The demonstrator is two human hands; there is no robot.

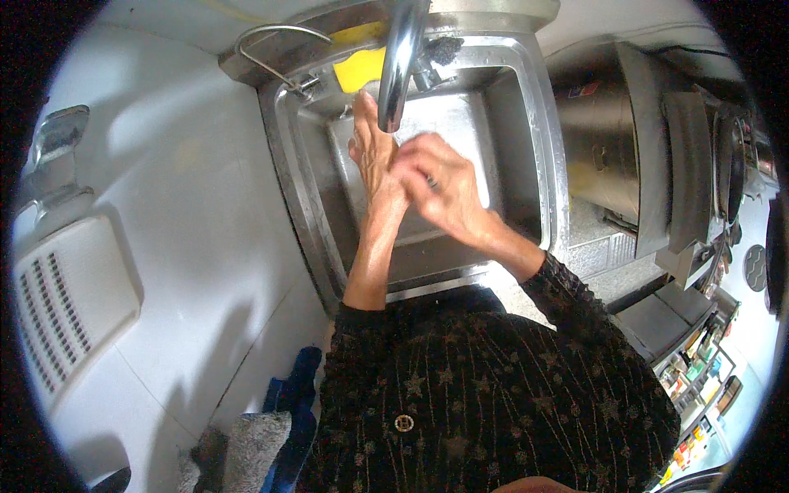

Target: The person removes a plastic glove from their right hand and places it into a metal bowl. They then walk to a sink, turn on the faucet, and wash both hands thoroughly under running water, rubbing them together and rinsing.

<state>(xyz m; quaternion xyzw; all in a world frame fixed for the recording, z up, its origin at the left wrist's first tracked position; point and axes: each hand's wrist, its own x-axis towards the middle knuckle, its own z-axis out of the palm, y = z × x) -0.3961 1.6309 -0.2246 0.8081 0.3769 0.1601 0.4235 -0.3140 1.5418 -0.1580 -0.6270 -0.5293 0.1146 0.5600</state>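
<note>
My left hand (373, 142) reaches over a stainless steel sink basin (342, 246), fingers stretched out and holding no object. It lies just left of the tip of the chrome faucet spout (399, 74). Curled against my left wrist is my right hand (444, 179), slightly blurred, with a ring on one finger. Its fingertips are partly hidden. Beyond my left fingertips a yellow sponge (359, 71) rests at the back of the sink. A dark scouring pad (444, 50) sits behind the faucet, beside the metal faucet base (425, 77).
A bent metal wire holder (283, 28) rises at the sink's back left corner. White tiled wall (185, 185) borders the left, carrying a pale slotted rack (74, 302). Cloths (259, 437) hang low at left. Metal kitchen equipment (598, 135) stands right, with crowded shelves (703, 370) farther down.
</note>
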